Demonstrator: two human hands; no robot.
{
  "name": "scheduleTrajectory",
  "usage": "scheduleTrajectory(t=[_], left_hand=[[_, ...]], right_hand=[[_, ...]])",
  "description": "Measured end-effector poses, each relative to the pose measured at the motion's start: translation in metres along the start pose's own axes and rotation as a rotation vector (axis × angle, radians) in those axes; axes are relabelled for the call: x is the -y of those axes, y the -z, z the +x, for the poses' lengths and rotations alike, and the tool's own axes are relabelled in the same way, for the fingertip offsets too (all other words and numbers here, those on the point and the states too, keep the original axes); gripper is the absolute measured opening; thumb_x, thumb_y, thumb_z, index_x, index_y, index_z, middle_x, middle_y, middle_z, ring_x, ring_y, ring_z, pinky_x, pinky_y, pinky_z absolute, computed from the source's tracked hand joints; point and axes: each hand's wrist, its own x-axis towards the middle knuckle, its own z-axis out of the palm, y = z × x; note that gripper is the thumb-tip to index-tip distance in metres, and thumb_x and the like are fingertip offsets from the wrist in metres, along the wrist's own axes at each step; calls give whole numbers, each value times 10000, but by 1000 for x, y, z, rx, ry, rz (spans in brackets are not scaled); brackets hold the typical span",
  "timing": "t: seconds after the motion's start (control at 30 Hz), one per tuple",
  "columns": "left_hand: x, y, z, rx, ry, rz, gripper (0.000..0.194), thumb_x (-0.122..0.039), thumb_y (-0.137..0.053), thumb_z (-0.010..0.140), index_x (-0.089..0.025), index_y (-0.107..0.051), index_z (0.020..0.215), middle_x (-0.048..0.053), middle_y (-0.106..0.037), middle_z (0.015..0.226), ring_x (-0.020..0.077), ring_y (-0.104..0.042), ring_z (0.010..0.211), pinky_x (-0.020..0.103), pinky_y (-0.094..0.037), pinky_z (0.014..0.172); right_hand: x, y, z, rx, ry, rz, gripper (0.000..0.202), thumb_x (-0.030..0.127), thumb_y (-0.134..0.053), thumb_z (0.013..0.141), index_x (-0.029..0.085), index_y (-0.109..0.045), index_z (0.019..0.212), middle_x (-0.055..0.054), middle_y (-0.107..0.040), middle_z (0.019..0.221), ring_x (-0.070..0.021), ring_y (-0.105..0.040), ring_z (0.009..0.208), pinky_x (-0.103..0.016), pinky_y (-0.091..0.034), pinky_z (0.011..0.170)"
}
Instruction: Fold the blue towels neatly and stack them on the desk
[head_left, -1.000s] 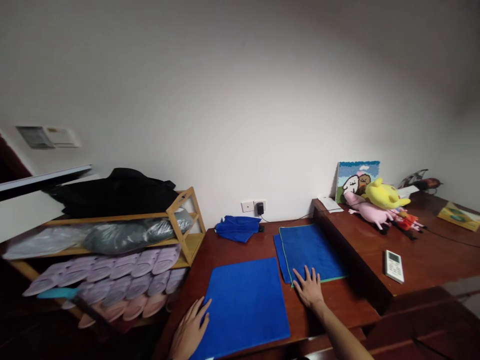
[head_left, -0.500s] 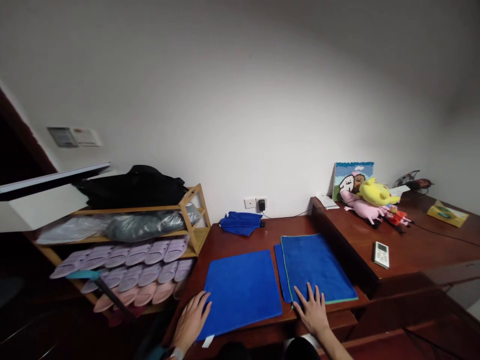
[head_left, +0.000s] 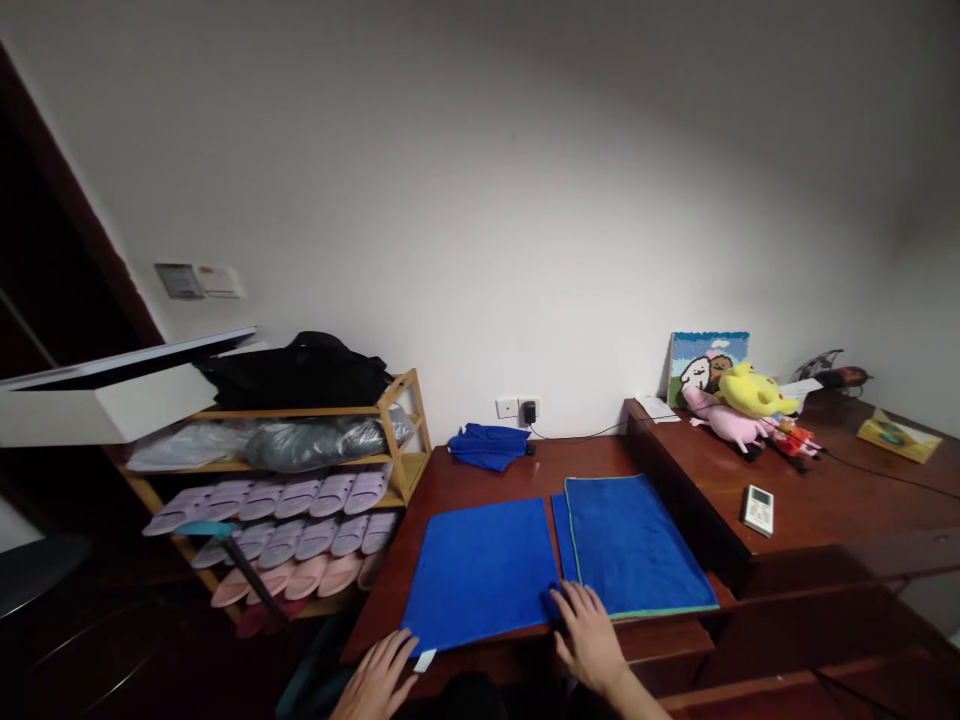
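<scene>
A blue cloth (head_left: pixel 480 575) lies flat on the dark red desk (head_left: pixel 457 482), with a white tag (head_left: pixel 425 660) at its near left corner. My left hand (head_left: pixel 381 672) rests by that corner with its fingers extended. At the near right corner, a bit of the cloth is raised beside the fingers of my right hand (head_left: pixel 589 630); whether they pinch it is hard to see. Right of it lies a second blue cloth (head_left: pixel 637 545) with a green edge, on top of another blue cloth (head_left: pixel 561 540). A crumpled blue cloth (head_left: pixel 489 447) sits at the back.
A wooden rack (head_left: pixel 415 430) with rows of slippers (head_left: pixel 330 495) and a black bag (head_left: pixel 300 372) stands left. On the raised surface at right are plush toys (head_left: pixel 754 390), a white remote (head_left: pixel 759 510) and a yellow tissue pack (head_left: pixel 896 435). A plug (head_left: pixel 529 411) with a cable is at the wall.
My right hand has moved left from the green-edged cloth to the near right corner of the left cloth, which is now raised. My left hand has moved down to the tagged corner.
</scene>
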Motion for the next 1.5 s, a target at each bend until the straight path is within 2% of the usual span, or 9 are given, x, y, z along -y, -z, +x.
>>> scheduleTrajectory(t=[0.13,0.27,0.47,0.57,0.83,0.97,1.1,1.3,1.5], left_hand=[[-4,5,4,25,40,2,366,-384,-420,1011,-347,-723,1212,-7,-761,1231,226,-693,1165,372,-566,1018],[-2,10,9,55,5,-17,387,-298,-395,1000,-308,-754,1145,19,-791,1141,228,-721,1093,373,-585,969],[4,27,16,-72,-45,-14,425,-364,-361,1021,-302,-777,1080,20,-814,1066,224,-753,990,365,-596,908],[-2,63,32,-185,-69,0,449,-343,-326,1045,-274,-763,1119,43,-806,1078,223,-740,1016,375,-579,920],[-43,209,112,-398,-57,-105,354,-340,-400,1052,-228,-723,1146,69,-779,1091,212,-721,1023,366,-566,940],[-69,263,137,-415,-133,-166,317,-357,-437,1050,-249,-720,1145,46,-781,1096,209,-716,1047,367,-554,977],[-101,295,153,-353,-173,-226,314,-366,-442,1049,-273,-728,1140,33,-771,1119,213,-701,1062,383,-544,987],[-151,291,185,-99,-248,-368,343,-419,-426,1054,-323,-736,1165,12,-762,1138,226,-669,1066,404,-498,1004],[-184,242,258,-95,-267,-447,382,-477,-433,1047,-279,-758,1080,27,-776,1034,219,-651,969,375,-467,930]], right_hand=[[31,-25,5,1,34,-55,605,158,-532,897,293,-499,1487,-79,-618,1422,-290,-559,1275,-449,-396,1106],[36,-37,4,-57,-1,-122,508,22,-466,892,267,-622,1309,-80,-689,1248,-281,-617,1139,-425,-461,968],[24,-19,4,-101,85,-148,317,27,-538,901,259,-671,1072,-29,-705,1037,-237,-636,979,-354,-449,882],[24,22,16,-172,107,-141,301,62,-568,924,272,-663,1117,-19,-698,995,-225,-622,930,-335,-436,835],[23,185,45,-458,211,-161,335,109,-528,979,235,-647,1266,-87,-715,1155,-230,-621,976,-365,-462,855],[8,247,29,-541,273,-119,291,185,-478,1027,234,-665,1245,-89,-728,1122,-200,-676,916,-324,-521,805],[-15,292,-5,-501,245,-10,296,285,-448,1057,266,-676,1245,-71,-723,1149,-171,-714,925,-269,-555,805],[-58,322,-48,-304,-110,84,371,460,-412,1052,317,-695,1244,-89,-677,1265,-231,-703,1045,-335,-569,880],[-119,325,-11,-298,-77,80,301,351,-456,1024,252,-723,1122,-71,-721,1113,-203,-703,963,-300,-546,861]])
